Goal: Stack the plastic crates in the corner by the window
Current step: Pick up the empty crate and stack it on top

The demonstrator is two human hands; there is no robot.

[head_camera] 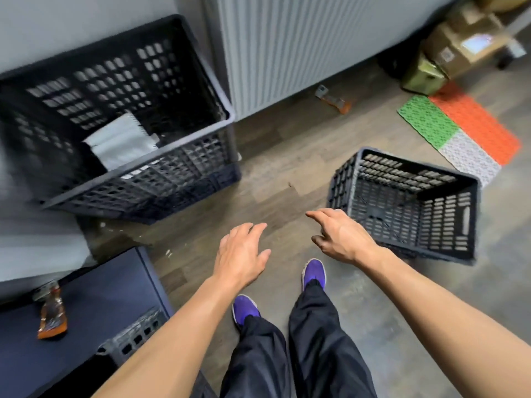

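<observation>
Bare open hands (pixel 290 248) over wood-grain floor (pixel 273 156), lattice-walled plastic crates (pixel 408 202), maybe stacked.

Stacked crates (pixel 138 168) at left by radiator (pixel 287 47); single crate (pixel 408 202) right, mat (pixel 459 133) behind

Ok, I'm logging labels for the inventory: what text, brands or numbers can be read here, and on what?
None can be read.
Cardboard boxes: pale labels, too blurred to read.
Orange packet on the dark surface: print blurred.
Black plastic crates: no visible marking.

Black stacked crates (pixel 120 133) by the wall; single black crate (pixel 408 205) apart, tilted.
</observation>
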